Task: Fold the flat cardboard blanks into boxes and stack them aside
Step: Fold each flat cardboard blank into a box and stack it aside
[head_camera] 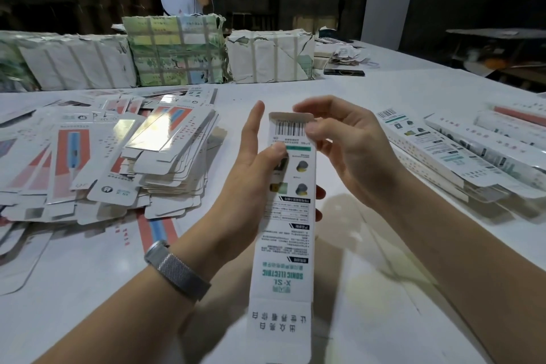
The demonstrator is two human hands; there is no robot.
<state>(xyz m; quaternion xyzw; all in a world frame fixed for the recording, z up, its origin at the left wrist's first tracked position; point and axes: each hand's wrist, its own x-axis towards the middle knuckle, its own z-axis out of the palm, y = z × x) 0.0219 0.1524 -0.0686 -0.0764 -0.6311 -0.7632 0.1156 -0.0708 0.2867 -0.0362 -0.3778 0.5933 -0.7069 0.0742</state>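
From the head view, the left hand [251, 168] is gripping the long white box [285, 216] mid-length, thumb across its printed face, holding it above the surface [369, 319]. The right hand [339, 145] is pinching the box's far end by the barcode, fingers [313, 128] curling at the tuck flap. It is probably light, thin card, creasing easily, so holding along its edges looks safest. Left of the box, loose flat blanks [118, 156] are sprawling; right of it, folded boxes [461, 154] are lying stacked. Wrapped bundles [177, 53] are standing beyond, nothing blocking.
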